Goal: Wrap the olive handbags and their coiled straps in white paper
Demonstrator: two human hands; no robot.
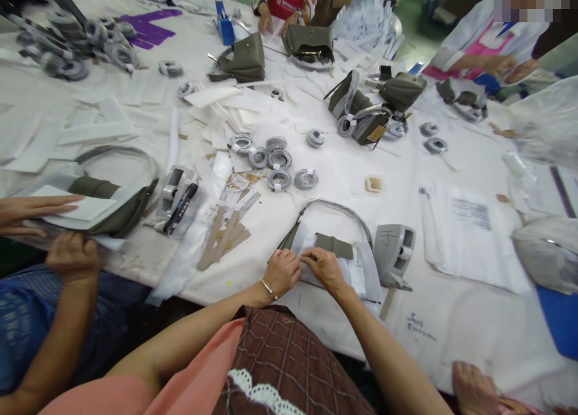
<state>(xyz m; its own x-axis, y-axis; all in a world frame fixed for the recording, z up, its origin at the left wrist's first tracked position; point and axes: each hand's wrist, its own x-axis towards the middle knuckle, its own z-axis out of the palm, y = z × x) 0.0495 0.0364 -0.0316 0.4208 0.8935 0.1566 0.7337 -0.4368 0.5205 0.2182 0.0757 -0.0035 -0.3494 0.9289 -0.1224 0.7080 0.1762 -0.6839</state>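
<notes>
Just in front of me an olive-green handbag (334, 245) lies on the table, partly covered by a translucent white wrapping sheet (368, 270). Its strap (345, 207) arches away from me, bound in grey wrapping. My left hand (283, 273), with a white bracelet at the wrist, is curled closed at the bag's near left side. Close beside it, my right hand (324, 267) pinches with thumb and finger at the bag's near edge. What either hand grips is too small or hidden to make out. A grey tape dispenser (396, 252) stands right of the bag.
Grey strap coils (279, 159) and brown card strips (224, 237) lie beyond. At left, a co-worker's hands (72, 255) work on another wrapped bag (130, 207), near a second tape dispenser (174, 192). More olive bags (361, 111) and other workers are across the table. Another person's hand (475, 385) rests lower right.
</notes>
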